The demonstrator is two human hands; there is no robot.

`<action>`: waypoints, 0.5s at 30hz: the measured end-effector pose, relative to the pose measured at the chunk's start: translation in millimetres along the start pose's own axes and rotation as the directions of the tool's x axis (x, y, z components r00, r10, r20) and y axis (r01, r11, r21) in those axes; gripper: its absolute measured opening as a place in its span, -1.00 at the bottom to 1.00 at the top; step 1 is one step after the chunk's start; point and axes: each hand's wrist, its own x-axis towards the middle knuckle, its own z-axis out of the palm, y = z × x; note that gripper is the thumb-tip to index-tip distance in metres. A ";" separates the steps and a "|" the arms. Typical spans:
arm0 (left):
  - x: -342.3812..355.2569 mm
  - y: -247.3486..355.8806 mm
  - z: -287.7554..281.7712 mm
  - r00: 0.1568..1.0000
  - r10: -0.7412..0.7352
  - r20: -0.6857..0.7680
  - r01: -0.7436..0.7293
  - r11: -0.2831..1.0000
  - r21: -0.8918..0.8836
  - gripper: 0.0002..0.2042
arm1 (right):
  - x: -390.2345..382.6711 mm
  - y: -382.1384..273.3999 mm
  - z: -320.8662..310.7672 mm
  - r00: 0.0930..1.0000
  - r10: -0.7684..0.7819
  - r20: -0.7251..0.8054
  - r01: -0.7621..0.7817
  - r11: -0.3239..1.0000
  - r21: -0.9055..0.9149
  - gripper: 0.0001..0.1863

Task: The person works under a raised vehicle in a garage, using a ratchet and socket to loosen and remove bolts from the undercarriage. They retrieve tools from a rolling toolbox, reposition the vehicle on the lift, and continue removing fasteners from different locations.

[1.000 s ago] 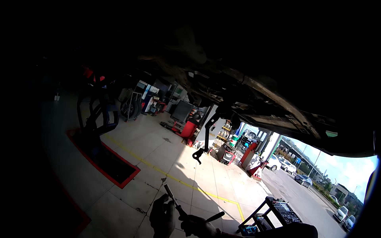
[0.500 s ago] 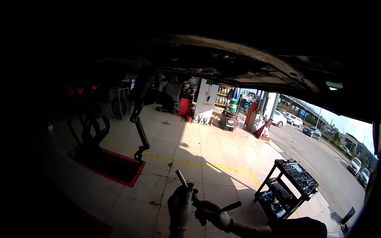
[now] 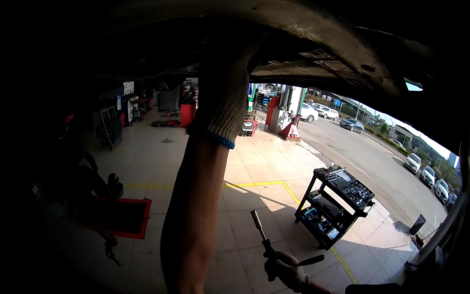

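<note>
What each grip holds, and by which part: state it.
The right grip holds a silver-tipped tool by its dark lower part. The left grip is in shadow under the vehicle; whether it holds anything cannot be told.

Passable between the raised left forearm (image 3: 198,215) and the tool cart (image 3: 338,193), above the tilted tool (image 3: 258,224) in the right hand (image 3: 288,272). Closed overhead by the vehicle underbody (image 3: 318,24), too dark around the left hand (image 3: 227,98) to judge clearance; farther left, obstructed by a lift arm (image 3: 113,186).
</note>
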 end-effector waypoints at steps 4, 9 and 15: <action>25.5 -4.1 50.3 0.993 0.027 -0.112 -0.016 0.994 0.104 -0.53 | -22.3 -17.3 -12.9 0.994 -0.066 -0.090 0.061 0.997 -0.057 -0.45; 14.7 -23.0 62.8 0.964 -0.173 -0.202 0.099 0.938 -0.332 -0.70 | -36.9 -12.6 -28.5 0.978 -0.156 -0.137 0.162 0.986 0.036 -0.46; 30.3 24.1 57.8 0.911 -0.399 0.101 0.156 0.108 -0.982 -0.62 | -44.7 -11.0 -23.2 0.971 -0.198 -0.131 0.205 0.978 0.036 -0.43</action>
